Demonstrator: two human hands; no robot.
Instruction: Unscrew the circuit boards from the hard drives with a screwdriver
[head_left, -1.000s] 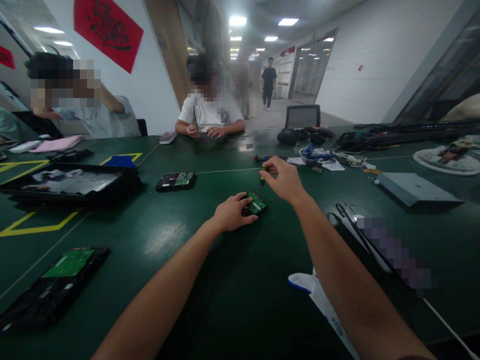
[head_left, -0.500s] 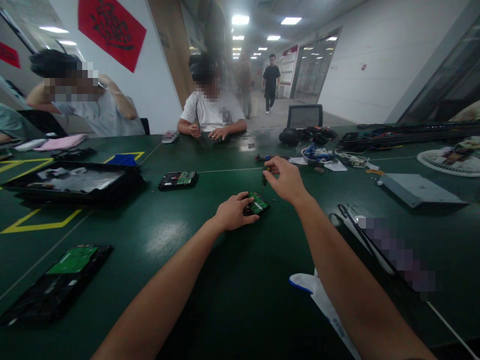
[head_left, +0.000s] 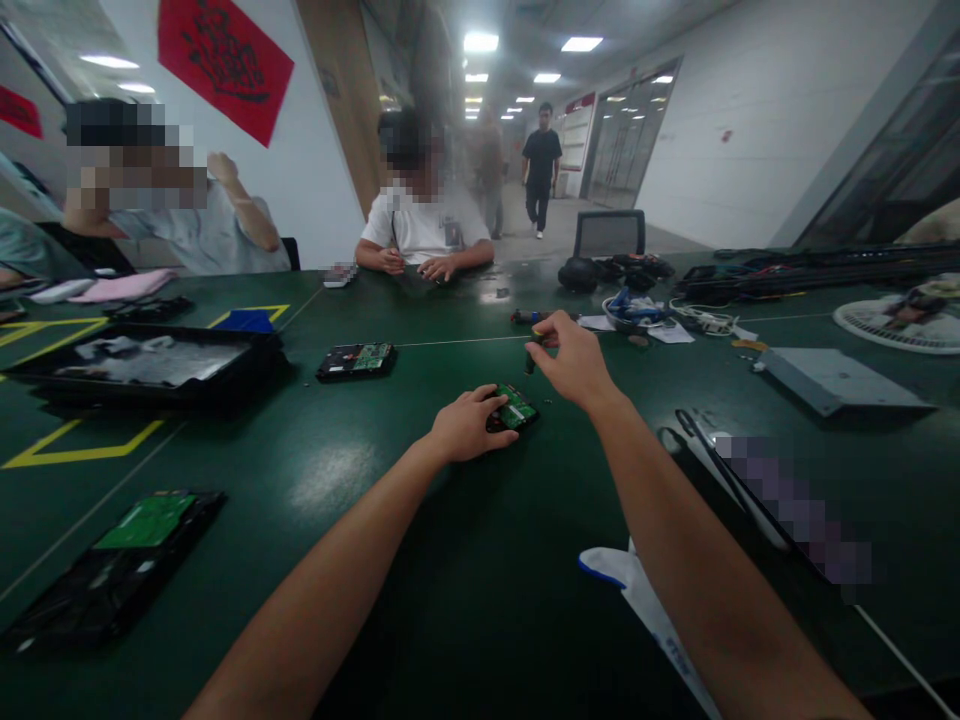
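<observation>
In the head view, my left hand [head_left: 474, 424] grips a small hard drive [head_left: 517, 408] on the green table, thumb at its near edge and fingers over its left side. The drive's green circuit board faces up, its left part hidden by my fingers. Just above the drive's far right side, my right hand [head_left: 571, 358] pinches a short dark screwdriver [head_left: 529, 362], held upright. Its tip is too faint to tell whether it touches the board. Tiny bits, perhaps screws [head_left: 548, 401], lie beside the drive.
Other hard drives lie at the left front [head_left: 142, 525] and farther back [head_left: 356, 360]. A black tray [head_left: 262, 350] stands left. On the right are a grey metal box [head_left: 840, 380], a strapped item [head_left: 787, 510] and a white glove [head_left: 652, 600]. A person [head_left: 424, 225] sits opposite.
The screwdriver's shaft, seen faintly before, no longer shows clearly; my hands have barely moved. The seated person at left has shifted a raised hand, and a walking person has come closer.
</observation>
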